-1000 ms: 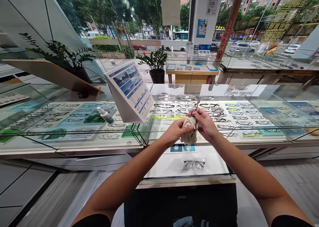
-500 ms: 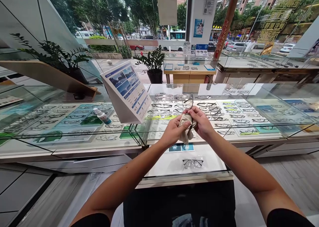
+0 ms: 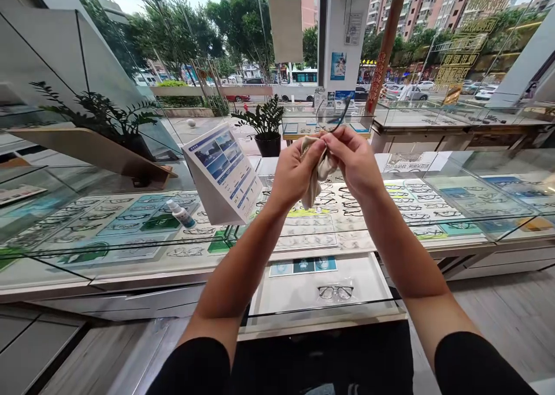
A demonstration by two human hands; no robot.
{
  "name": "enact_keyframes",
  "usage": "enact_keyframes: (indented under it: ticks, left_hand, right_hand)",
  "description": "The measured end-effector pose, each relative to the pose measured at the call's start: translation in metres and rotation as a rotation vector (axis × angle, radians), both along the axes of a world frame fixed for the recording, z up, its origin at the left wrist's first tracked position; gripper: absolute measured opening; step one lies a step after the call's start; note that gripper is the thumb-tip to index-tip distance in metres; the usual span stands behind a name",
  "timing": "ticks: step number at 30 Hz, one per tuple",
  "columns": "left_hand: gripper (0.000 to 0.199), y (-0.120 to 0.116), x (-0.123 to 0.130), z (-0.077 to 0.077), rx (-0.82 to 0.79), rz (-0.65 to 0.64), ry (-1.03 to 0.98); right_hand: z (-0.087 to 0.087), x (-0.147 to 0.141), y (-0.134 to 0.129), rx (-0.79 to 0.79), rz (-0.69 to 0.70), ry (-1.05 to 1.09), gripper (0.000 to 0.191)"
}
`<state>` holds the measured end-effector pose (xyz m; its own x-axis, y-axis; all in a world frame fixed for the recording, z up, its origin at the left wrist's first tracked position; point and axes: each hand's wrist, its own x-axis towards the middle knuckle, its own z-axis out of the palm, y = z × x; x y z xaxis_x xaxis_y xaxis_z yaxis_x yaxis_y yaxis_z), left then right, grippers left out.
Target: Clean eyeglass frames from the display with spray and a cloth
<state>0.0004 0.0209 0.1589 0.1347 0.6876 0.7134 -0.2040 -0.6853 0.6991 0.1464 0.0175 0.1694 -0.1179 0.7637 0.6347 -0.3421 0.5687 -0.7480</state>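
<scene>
- Eyeglasses (image 3: 342, 115), thin dark frame, raised above the bench between both hands; lower part hidden by fingers and cloth.
- Cloth (image 3: 325, 166), beige, bunched against the eyeglasses, one fold hanging below the left hand.
- Left hand (image 3: 289, 175), fingers curled, thumb pressed over the cloth, pinching it.
- Right hand (image 3: 358, 159), fingers drawn together, pinching at the eyeglasses' lower end; fingertips meet the left thumb.
- Bench (image 3: 139, 276), glass-topped display type, with rows of spectacle frames under the glass.
- Drawer (image 3: 277, 299), white, pulled out below the hands.
- Bagged spectacles (image 3: 336, 292), dark-rimmed, in clear wrap, inside the drawer.
- Picture cards (image 3: 303, 264), blue-toned, towards the drawer's back.
- Desk calendar (image 3: 223, 172), upright on the bench, left of the hands.
- Spray bottle (image 3: 181, 214), white with blue label, left of the calendar.
- Potted plant (image 3: 262, 123), black pot, beyond the bench.
</scene>
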Motion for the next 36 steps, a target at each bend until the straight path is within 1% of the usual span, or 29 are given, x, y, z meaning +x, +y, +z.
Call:
enact_keyframes:
  ticks: [2,4,8,11,16,18,22,24,26,28,31,33,34,36]
  left_hand:
    - [0.055,-0.007,-0.001,0.011,0.055,0.034,0.002]
    - [0.054,-0.018,-0.005,0.016,0.074,0.041,0.061]
    - [0.051,-0.035,-0.017,0.015,0.069,-0.053,0.258]
    - [0.047,-0.038,-0.019,0.012,0.071,-0.095,0.311]
    - [0.056,-0.033,-0.015,0.005,0.045,-0.066,0.270]
    - [0.054,-0.031,-0.012,0.002,0.055,-0.031,0.235]
    - [0.044,-0.030,-0.006,-0.001,0.132,0.057,0.148]
    - [0.045,-0.029,-0.004,-0.001,0.161,0.080,0.119]
    - [0.048,-0.027,-0.006,0.000,0.160,0.083,0.132]
    - [0.051,-0.026,-0.011,0.003,0.137,0.037,0.186]
    - [0.050,-0.024,-0.024,0.009,0.115,-0.108,0.293]
    - [0.047,-0.023,-0.030,0.011,0.110,-0.175,0.335]
    - [0.045,-0.022,-0.031,0.011,0.108,-0.183,0.337]
    - [0.046,-0.020,-0.027,0.007,0.101,-0.152,0.300]
  right_hand:
    - [0.010,0.000,-0.009,0.034,-0.031,-0.023,0.045]
    - [0.013,0.002,-0.020,0.051,-0.055,-0.041,0.045]
    - [0.009,0.008,-0.032,0.069,-0.080,-0.047,0.042]
    - [0.006,0.011,-0.035,0.058,-0.104,-0.053,0.039]
    - [0.004,0.014,-0.035,0.034,-0.111,-0.060,0.035]
    - [0.004,0.015,-0.036,0.012,-0.097,-0.073,0.034]
    - [0.004,0.014,-0.038,-0.013,-0.060,-0.093,0.034]
    - [0.004,0.014,-0.037,-0.013,-0.056,-0.091,0.035]
    - [0.004,0.013,-0.036,-0.008,-0.059,-0.077,0.034]
    - [0.004,0.014,-0.034,-0.003,-0.061,-0.068,0.034]
    - [0.003,0.013,-0.031,-0.013,-0.045,-0.060,0.033]
    - [0.003,0.012,-0.029,-0.025,-0.037,-0.049,0.034]
    - [0.002,0.012,-0.028,-0.029,-0.043,-0.044,0.035]
    - [0.001,0.011,-0.027,-0.032,-0.068,-0.037,0.037]
